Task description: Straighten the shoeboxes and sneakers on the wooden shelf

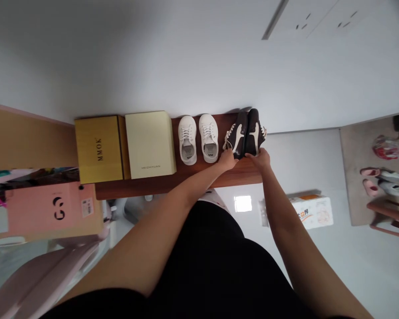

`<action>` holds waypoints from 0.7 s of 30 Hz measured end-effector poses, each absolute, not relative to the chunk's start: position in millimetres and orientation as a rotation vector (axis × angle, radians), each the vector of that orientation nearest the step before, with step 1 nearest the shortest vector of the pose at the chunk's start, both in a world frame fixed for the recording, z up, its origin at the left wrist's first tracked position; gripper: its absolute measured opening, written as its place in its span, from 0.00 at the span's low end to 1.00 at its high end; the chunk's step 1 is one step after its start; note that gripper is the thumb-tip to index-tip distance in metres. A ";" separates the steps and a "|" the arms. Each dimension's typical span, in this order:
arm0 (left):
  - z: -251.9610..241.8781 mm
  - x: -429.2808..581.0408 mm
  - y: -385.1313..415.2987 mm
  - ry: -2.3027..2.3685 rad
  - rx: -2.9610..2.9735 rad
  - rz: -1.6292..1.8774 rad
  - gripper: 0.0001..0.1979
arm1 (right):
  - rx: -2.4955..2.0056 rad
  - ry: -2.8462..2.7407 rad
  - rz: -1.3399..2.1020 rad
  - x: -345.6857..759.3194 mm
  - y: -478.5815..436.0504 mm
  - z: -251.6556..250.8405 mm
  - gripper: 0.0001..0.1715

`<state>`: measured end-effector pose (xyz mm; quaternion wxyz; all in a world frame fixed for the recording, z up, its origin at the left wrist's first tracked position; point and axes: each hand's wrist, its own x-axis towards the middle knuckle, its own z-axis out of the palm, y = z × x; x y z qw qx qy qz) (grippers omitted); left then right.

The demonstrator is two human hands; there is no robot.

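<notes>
Two dark brown sneakers (247, 133) with cream stripes and pale laces lie on their sides at the right end of a reddish wooden shelf (216, 180). My left hand (228, 160) closes around the heel end of the left sneaker. At the heel of the right one, my right hand (260, 159) grips in the same way. The two soles face each other, close together. Just left of my left hand, a pair of white sneakers (198, 139) stands side by side, toes toward the wall.
Left along the shelf sit a cream shoebox (149, 144) and a gold shoebox (99, 149). A pink box (48, 208) stands at far left. A white wrapped package (312, 212) lies on the floor at right, with slippers (370, 180) and a brown stool (390, 217) farther right.
</notes>
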<state>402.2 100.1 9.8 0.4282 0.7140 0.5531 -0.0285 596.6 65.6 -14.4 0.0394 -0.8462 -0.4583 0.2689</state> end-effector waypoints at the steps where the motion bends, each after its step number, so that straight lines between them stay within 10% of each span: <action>1: 8.9 408.5 103.5 1.399 1.783 -0.117 0.27 | -2.598 -1.414 0.845 598.4 68.0 -13.7 0.28; 21: 32.8 445.8 127.2 1.206 2.228 -0.273 0.16 | -2.509 -2.171 0.390 589.3 83.7 4.3 0.15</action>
